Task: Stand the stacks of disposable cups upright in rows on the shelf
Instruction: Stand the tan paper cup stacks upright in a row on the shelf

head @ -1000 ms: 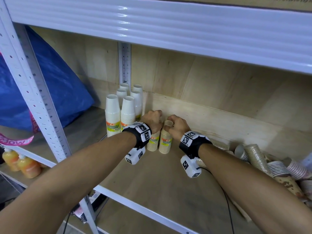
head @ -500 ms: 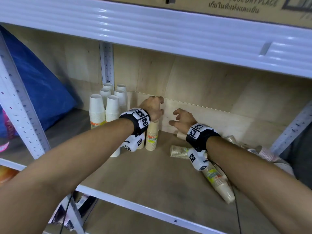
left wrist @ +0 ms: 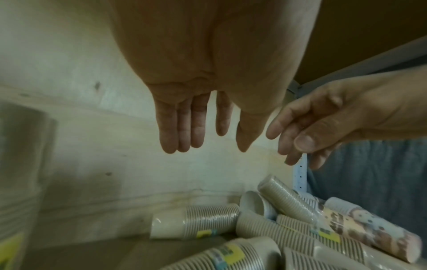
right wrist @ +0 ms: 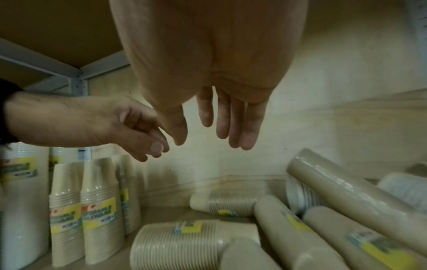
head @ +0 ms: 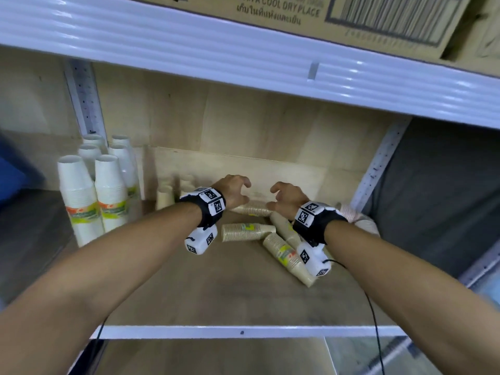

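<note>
Both my hands hover empty, fingers loosely spread, above a pile of beige cup stacks lying on the wooden shelf. My left hand is over the rearmost lying stack. My right hand is just to its right, thumbs almost meeting. Another lying stack sits in front, and longer ones slant under my right wrist. Small beige stacks stand upright left of my hands. Tall white stacks stand in rows at far left.
A patterned cup stack and pale ones lie at the shelf's right end by the perforated upright. The white shelf beam above carries a cardboard box. The shelf's front edge is near me.
My hands let go of the two small beige stacks, now standing upright, and moved right over the lying pile. The view swung right with them.
</note>
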{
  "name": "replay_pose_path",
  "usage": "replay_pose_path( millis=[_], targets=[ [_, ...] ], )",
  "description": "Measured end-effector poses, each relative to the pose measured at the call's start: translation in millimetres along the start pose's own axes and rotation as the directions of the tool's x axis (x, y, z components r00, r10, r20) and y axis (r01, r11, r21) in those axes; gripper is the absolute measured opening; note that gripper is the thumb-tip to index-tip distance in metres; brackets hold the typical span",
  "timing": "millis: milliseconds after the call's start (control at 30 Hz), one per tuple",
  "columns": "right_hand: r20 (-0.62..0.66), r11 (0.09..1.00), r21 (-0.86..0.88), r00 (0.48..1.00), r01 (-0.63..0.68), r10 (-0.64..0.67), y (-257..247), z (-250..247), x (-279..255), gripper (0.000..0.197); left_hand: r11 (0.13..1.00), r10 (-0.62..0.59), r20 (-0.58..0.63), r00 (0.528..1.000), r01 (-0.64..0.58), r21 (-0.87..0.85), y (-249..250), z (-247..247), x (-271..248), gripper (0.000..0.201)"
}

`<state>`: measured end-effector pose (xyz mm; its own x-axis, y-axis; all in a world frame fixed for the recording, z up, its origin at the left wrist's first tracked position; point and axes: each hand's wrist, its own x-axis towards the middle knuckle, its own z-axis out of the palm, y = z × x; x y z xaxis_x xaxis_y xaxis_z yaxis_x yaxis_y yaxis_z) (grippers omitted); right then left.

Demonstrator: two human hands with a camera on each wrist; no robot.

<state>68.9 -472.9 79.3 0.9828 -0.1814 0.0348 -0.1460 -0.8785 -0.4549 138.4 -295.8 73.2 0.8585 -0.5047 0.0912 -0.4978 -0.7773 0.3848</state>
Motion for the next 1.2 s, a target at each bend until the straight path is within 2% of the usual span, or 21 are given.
replay_pose_path(
  millis=[133, 200, 333, 500, 667, 933, 1200],
  targets=[
    [-0.011, 0.996, -0.090, 1.000, -0.024, 0.023, 26, 6, -20, 0.042, 0.999, 0.044, 0.063, 0.997, -0.044, 0.000, 6, 24, 0, 0.049],
    [-0.001, 0.996, -0.075, 0.999, -0.050, 0.050, 37, 11, -29, 0.042, 0.998, 0.063, 0.081, 0.995, -0.063, 0.005, 7, 36, 1, 0.048],
    [0.036, 0.985, -0.127, 0.992, -0.119, 0.125, 59, 22, -46, 0.058, 0.998, 0.065, 0.124, 0.990, -0.067, 0.015, 9, 56, 3, 0.054],
    [0.064, 0.975, -0.138, 0.980, -0.176, 0.186, 81, 42, -62, 0.060, 0.998, 0.067, 0.160, 0.985, -0.069, 0.007, 5, 77, 6, 0.063],
    [0.064, 0.970, -0.090, 0.971, -0.226, 0.232, 98, 62, -70, 0.060, 0.997, 0.060, 0.164, 0.985, -0.067, 0.034, -2, 91, 11, 0.056],
    [0.003, 0.964, -0.149, 0.975, -0.221, 0.224, 110, 83, -77, 0.060, 0.994, 0.053, 0.164, 0.985, -0.068, 0.087, -10, 107, 15, 0.055],
    [0.066, 0.948, -0.237, 0.970, -0.212, 0.234, 108, 83, -82, 0.079, 0.995, 0.051, 0.170, 0.984, -0.066, 0.081, -13, 110, 16, 0.063]
  ],
)
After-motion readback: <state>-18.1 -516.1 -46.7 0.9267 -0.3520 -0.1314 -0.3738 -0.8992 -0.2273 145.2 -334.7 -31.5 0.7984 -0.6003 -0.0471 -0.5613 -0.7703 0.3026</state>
